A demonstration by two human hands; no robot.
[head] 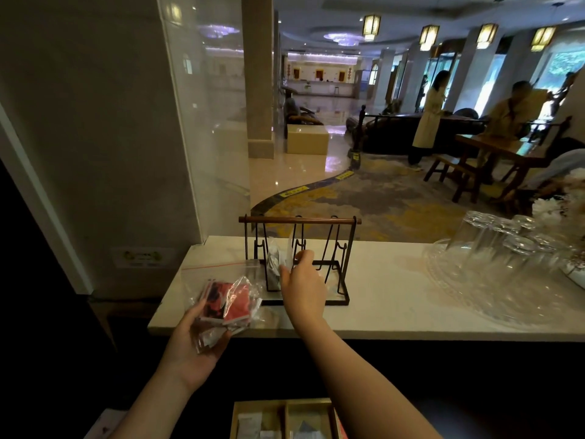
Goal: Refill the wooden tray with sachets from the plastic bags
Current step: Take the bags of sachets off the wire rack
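My left hand [193, 343] grips a clear plastic bag of red sachets [228, 304] at the front edge of the white counter [395, 299]. My right hand [302, 282] reaches into the black wire rack [299, 258] and pinches a second clear bag holding grey sachets [274, 261] that stands inside it. Another empty-looking zip bag with a red strip [221, 267] lies flat on the counter left of the rack. The wooden tray [286, 418] sits low at the bottom edge of the view, with two compartments holding a few pale sachets.
Upturned drinking glasses [497, 239] stand on a clear glass platter [474, 289] at the counter's right. White flowers [566, 198] sit at the far right. A pillar and wall rise at the left. Beyond the counter lies a lobby with tables and two persons.
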